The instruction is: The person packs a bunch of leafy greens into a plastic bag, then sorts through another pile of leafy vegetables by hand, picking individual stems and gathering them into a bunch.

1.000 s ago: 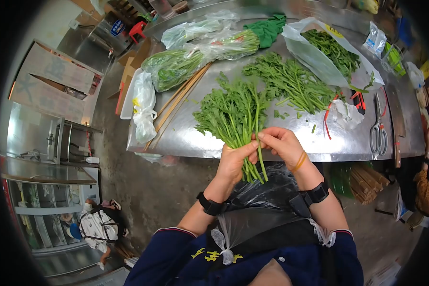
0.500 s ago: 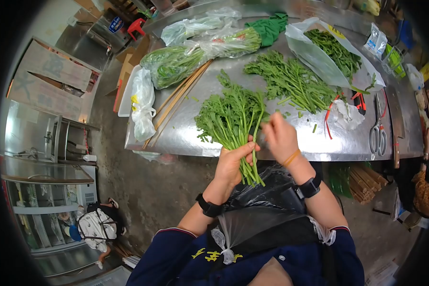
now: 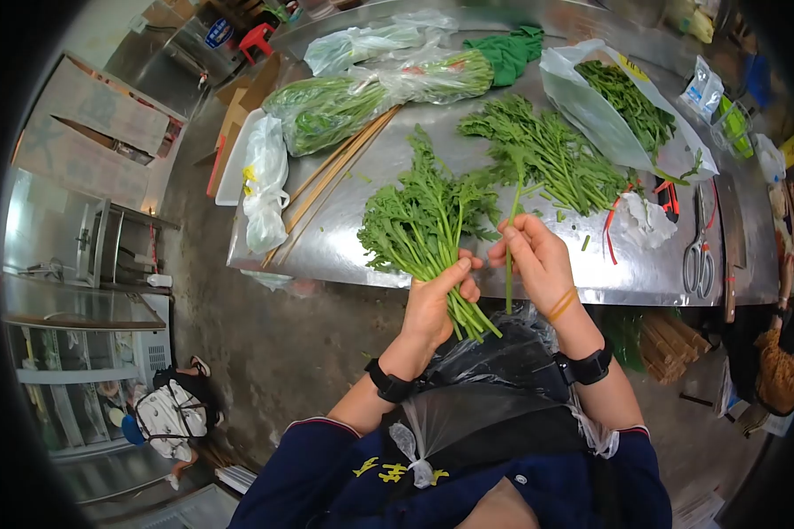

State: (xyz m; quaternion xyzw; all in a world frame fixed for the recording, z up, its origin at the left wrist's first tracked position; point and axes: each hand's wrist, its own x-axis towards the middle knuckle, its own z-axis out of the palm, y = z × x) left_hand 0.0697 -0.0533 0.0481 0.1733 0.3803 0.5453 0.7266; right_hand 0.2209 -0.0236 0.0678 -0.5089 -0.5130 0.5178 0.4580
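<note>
My left hand (image 3: 434, 304) is closed round the stems of a bunch of leafy greens (image 3: 422, 231), leaves pointing away from me and cut ends toward me. Just to its right, my right hand (image 3: 536, 258) pinches a single stalk (image 3: 510, 256) of the same greens, held upright and apart from the bunch. Beyond my hands, a loose pile of greens (image 3: 556, 163) lies on the steel table (image 3: 370, 271). Behind that pile, a white plastic bag (image 3: 569, 88) gapes, with more greens inside.
Bagged vegetables (image 3: 326, 115) and a green cloth (image 3: 509, 55) lie at the back. Wooden sticks (image 3: 331, 189) and a knotted plastic bag (image 3: 265, 185) are on the left. Scissors (image 3: 699, 260), a knife (image 3: 732, 264) and crumpled paper (image 3: 646, 220) lie right. A person with a backpack (image 3: 172, 410) is lower left.
My right hand has closed on one stalk and now holds it upright beside the bunch. My left hand keeps its grip on the bunch. The view has shifted slightly.
</note>
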